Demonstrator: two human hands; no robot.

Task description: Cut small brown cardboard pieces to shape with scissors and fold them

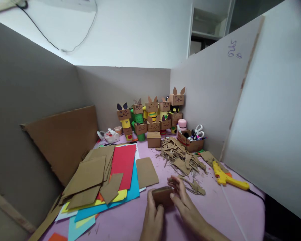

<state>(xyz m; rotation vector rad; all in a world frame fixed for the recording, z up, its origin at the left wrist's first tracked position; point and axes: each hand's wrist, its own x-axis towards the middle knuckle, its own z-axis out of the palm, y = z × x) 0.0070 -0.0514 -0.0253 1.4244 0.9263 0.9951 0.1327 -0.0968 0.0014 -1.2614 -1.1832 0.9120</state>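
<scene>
In the head view, the fingers of the left hand [152,214] clasp a small cardboard box [163,196] over the bench [115,229], while the right hand [185,203], fingers loosely parted, touches its right edge, with cardboard scraps [180,155] beyond and a yellow glue gun [223,177] rightward.

Left hand [152,211] holding cardboard piece [163,196], right hand [184,202] alongside, figures [152,107] behind

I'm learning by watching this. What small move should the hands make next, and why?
Probably close the right hand more firmly on the cardboard piece to steady it: the left hand grips its left side, while the right looks loosely open at the opposite side.
</scene>
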